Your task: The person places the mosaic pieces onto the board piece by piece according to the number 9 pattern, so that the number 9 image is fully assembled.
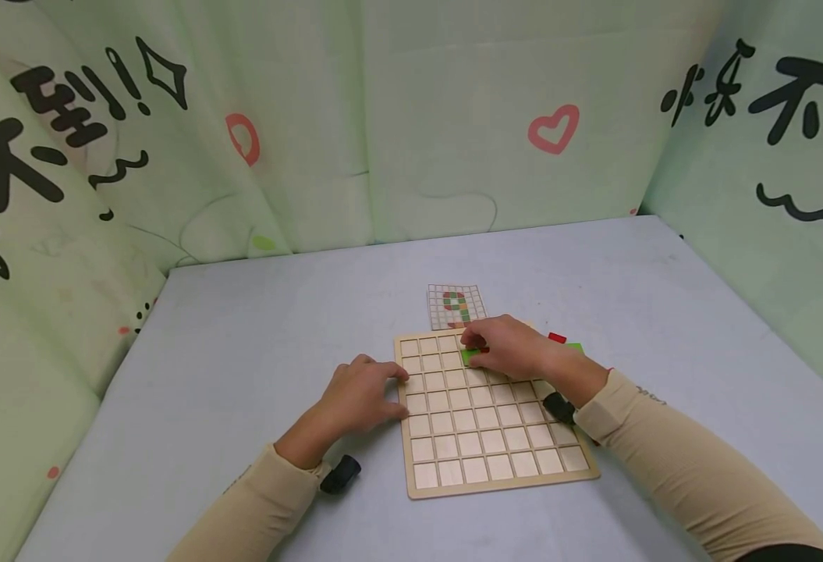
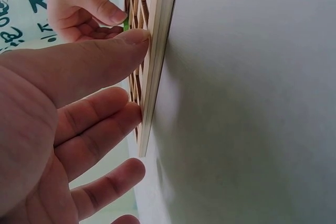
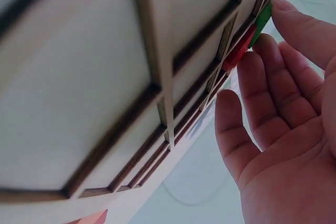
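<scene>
A wooden grid board lies on the table with rows of pale square cells. My right hand is over its upper part and pinches a green tile between thumb and fingertips, tilted at the grid. Right beside that tile is a red tile, seated among the cells and partly hidden by the hand in the head view. At the board's left edge, my left hand touches the rim with thumb and fingertips, its fingers mostly straight.
Behind the board lies a small pattern card printed with a gridded red and green figure. Past the right forearm are a loose red tile and a green piece. A printed curtain hangs around the table's back and sides.
</scene>
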The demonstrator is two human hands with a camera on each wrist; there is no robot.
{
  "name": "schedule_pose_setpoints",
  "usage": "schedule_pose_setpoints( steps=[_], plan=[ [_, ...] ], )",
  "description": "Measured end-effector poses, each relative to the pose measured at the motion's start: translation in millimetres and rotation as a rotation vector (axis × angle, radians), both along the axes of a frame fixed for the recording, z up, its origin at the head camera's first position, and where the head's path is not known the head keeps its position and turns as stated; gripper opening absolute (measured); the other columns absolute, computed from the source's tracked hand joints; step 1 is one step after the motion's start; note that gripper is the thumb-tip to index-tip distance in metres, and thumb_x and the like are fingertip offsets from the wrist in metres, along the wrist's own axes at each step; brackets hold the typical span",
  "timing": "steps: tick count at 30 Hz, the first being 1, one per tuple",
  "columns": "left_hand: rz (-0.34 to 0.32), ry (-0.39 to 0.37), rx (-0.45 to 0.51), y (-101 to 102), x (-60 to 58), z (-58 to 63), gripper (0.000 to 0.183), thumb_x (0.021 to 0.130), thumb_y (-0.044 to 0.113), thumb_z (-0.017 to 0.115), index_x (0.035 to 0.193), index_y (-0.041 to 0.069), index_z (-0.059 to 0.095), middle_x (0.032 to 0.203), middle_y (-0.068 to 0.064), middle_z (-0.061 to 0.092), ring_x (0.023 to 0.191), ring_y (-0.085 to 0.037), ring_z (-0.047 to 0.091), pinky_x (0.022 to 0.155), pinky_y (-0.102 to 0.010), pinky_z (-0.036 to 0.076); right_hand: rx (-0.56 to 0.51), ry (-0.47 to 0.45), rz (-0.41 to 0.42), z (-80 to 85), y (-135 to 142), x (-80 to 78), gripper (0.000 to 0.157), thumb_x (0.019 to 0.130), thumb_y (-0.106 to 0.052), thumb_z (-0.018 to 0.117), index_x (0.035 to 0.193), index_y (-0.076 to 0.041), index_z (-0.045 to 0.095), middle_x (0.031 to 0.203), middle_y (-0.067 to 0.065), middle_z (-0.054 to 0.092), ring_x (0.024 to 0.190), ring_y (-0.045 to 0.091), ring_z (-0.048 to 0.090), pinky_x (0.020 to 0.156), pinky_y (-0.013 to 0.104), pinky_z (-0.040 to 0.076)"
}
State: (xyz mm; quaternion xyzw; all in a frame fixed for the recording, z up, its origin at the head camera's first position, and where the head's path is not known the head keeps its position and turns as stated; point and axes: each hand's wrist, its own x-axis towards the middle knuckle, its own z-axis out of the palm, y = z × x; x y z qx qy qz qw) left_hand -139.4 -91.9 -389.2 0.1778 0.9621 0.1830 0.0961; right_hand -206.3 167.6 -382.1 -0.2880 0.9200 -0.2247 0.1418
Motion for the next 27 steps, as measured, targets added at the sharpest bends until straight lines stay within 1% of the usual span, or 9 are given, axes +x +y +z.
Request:
schedule_pose_setpoints(
  steps=[10,19,27],
  plan=[
    [0.003,0.001,-0.006,0.2,0.3,-0.6,0.039,0.080,0.030,0.085,0.115,0.018,0.072,0.107,0.003,0.071,0.113,-0.027,0.054,0.090,-0.045,0.043,0.027,0.020,0.008,1.5,-1.9,1.1,0.021,0.092,-0.015,0.074,0.109,-0.007,0.065,0.102,0.001,0.065,0.096,0.021,0.059,0.089,0.042,0.050],
    [0.008,-0.004,-0.006,-0.1,0.4,-2.4,0.040,0.079,0.031,0.086,0.115,0.018,0.072,0.104,0.005,0.070,0.115,-0.028,0.053,0.091,-0.046,0.042,0.009,0.015,0.037,2.1,-2.6,3.1,0.021,0.093,-0.012,0.073,0.110,-0.005,0.064,0.102,0.001,0.066,0.094,0.020,0.059,0.088,0.040,0.050],
    [0.013,-0.005,-0.001,0.3,0.5,-2.0,0.040,0.079,0.030,0.086,0.114,0.018,0.072,0.103,0.005,0.070,0.116,-0.028,0.053,0.092,-0.046,0.042,0.004,0.027,0.046,2.9,-2.6,3.7,0.023,0.093,-0.011,0.072,0.113,-0.004,0.064,0.106,0.003,0.068,0.100,0.021,0.062,0.091,0.041,0.051]
  ],
)
